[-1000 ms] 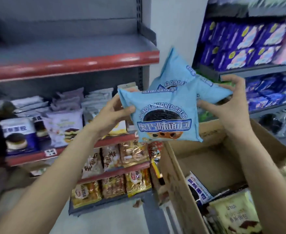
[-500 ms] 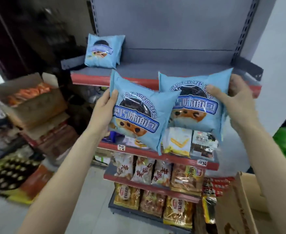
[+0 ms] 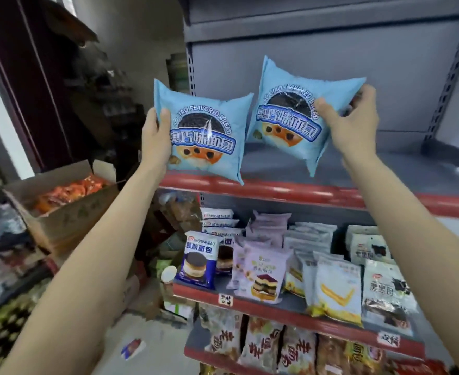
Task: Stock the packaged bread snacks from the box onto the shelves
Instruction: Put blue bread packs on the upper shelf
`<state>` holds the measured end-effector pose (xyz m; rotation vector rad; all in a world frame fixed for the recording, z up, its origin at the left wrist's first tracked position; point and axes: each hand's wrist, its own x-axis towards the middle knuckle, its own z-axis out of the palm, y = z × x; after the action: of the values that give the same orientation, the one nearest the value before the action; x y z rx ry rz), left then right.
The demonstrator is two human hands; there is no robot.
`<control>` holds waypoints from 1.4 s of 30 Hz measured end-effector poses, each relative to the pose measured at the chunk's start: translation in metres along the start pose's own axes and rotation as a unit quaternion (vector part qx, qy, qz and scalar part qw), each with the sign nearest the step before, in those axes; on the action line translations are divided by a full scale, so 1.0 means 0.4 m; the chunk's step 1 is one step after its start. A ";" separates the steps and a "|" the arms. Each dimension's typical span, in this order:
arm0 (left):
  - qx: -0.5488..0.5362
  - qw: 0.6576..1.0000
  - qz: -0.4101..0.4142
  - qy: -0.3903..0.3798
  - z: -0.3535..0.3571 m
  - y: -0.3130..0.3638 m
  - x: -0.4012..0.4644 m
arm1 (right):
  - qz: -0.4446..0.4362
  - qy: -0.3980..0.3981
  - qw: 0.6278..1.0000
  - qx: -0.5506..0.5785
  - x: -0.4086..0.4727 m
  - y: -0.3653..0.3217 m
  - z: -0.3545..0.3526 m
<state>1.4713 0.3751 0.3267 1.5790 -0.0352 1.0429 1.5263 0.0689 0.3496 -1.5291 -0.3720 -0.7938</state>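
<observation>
Nearest the camera, two bare forearms reach up from the lower corners toward a grey shelving unit. The left hand (image 3: 156,140) grips the left edge of a light-blue bread packet (image 3: 200,135), thumb across the front and fingers curled behind it, holding it upright in the air just in front of the red lip of the upper shelf (image 3: 317,194). The right hand (image 3: 351,125) pinches a second light-blue bread packet (image 3: 288,116) by its right side, thumb on the printed face and fingertips wrapped over the top corner; this packet is tilted, and its lower corner hangs over the grey shelf board, though whether it touches the board cannot be told. The two packets sit side by side, their near edges almost meeting. Below them, the middle shelf (image 3: 277,303) carries rows of packaged cakes and breads, among them a dark-blue mousse bread pack (image 3: 197,262) and a lilac layer-cake pack (image 3: 262,272). Off to the left, an open cardboard box (image 3: 68,212) holds orange packets.
</observation>
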 end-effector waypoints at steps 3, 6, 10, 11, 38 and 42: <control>0.006 0.999 0.019 -0.025 0.010 -0.065 0.121 | -0.019 0.007 0.999 -0.045 0.069 0.021 0.076; -0.022 0.998 0.012 -0.060 0.019 -0.125 0.190 | -0.023 0.009 0.997 -0.080 0.123 0.042 0.145; 0.026 0.994 -0.039 -0.098 0.022 -0.216 0.223 | -0.022 0.008 0.993 -0.116 0.166 0.085 0.220; 0.072 0.991 -0.060 -0.098 0.023 -0.234 0.226 | -0.021 0.008 0.992 -0.125 0.173 0.095 0.237; 0.448 0.835 0.247 -0.202 0.050 -0.200 0.244 | 0.098 -0.098 0.989 0.054 0.413 0.159 0.653; 0.437 0.842 0.235 -0.209 0.054 -0.202 0.246 | 0.068 -0.134 0.983 -0.109 0.416 0.189 0.665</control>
<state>1.5868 0.4325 0.3269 2.7258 -0.2946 1.1281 1.7622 0.2778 0.4192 -1.8538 -0.3822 -0.5354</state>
